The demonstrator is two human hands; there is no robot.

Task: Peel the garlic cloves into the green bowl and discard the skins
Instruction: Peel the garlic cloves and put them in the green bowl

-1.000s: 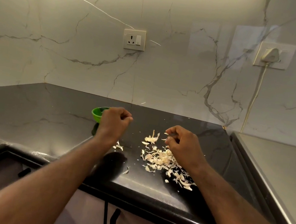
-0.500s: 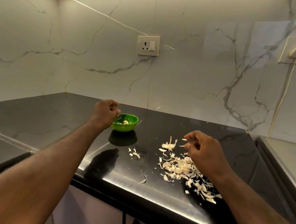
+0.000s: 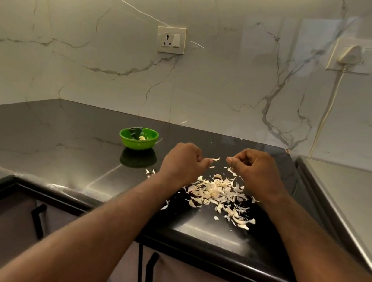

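The small green bowl (image 3: 129, 140) stands on the black counter with a peeled garlic clove (image 3: 142, 137) inside. To its right lies a pile of pale garlic skins (image 3: 216, 190), with what looks like a clove (image 3: 217, 176) at its far edge. My left hand (image 3: 184, 162) hovers over the pile's left side, fingers curled, nothing visible in it. My right hand (image 3: 254, 171) hovers over the pile's right side, thumb and fingers pinched together; anything between them is too small to see. One loose skin (image 3: 216, 159) shows between the two hands' fingertips.
The black counter (image 3: 57, 145) runs left into a corner under marble walls. A steel surface (image 3: 353, 199) adjoins it on the right. Two wall sockets (image 3: 171, 40) hang behind, the right one with a plug and cord (image 3: 328, 110). Cupboard handles (image 3: 150, 276) sit below the front edge.
My left hand has come back from the green bowl to the skin pile, close to my right hand. The right hand has stayed over the pile.
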